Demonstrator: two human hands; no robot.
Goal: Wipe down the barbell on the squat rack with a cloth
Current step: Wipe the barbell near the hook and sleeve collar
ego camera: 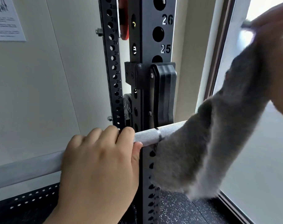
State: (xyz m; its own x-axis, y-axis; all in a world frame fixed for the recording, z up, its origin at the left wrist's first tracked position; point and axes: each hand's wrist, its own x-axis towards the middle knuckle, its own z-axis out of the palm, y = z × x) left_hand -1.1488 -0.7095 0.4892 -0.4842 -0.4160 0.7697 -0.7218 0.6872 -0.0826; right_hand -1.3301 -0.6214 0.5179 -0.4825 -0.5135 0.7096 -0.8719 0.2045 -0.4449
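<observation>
The silver knurled barbell point(148, 135) runs from lower left up to the right, across the black squat rack upright point(157, 38). My left hand point(97, 162) grips the bar just left of the upright, fingers curled over it and thumb underneath. A grey fluffy cloth point(202, 143) hangs draped over the bar right of the upright, its lower end dangling below the bar. My right hand point(276, 62), blurred at the upper right edge, holds the cloth's upper end above the bar.
A black J-hook point(163, 94) sits on the upright just above the bar. A second perforated post point(112, 62) stands behind. A window point(258, 143) with its frame is close on the right. Black speckled floor point(178, 207) lies below, and a white wall with a notice is at left.
</observation>
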